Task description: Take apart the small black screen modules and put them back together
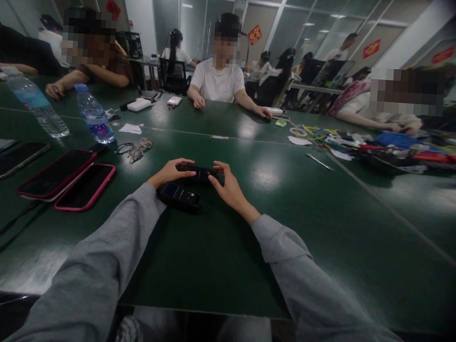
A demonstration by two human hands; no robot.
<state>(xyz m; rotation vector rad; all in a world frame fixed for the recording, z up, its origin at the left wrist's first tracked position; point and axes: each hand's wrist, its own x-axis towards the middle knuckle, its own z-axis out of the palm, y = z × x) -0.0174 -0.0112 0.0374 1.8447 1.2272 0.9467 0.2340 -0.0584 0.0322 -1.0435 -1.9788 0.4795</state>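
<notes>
Both hands meet over the green table point(214, 253), around a black handheld device with small buttons point(202, 174). Its left end is between the thumb and fingers of my left hand point(171, 172). At its right end are the curved thumb and fingers of my right hand point(227, 184). A second black handheld device point(180, 196), with a small screen and keys, lies just nearer to me, beside my left wrist. The fingers partly cover the far device, so its full shape is hidden.
Several phones, one in a pink case point(85, 187), lie at left. Two water bottles point(95, 117) and glasses point(137, 151) stand or lie beyond them. A wrench point(319, 162) and a cable pile point(355, 143) are at right. A person in white point(218, 82) sits opposite.
</notes>
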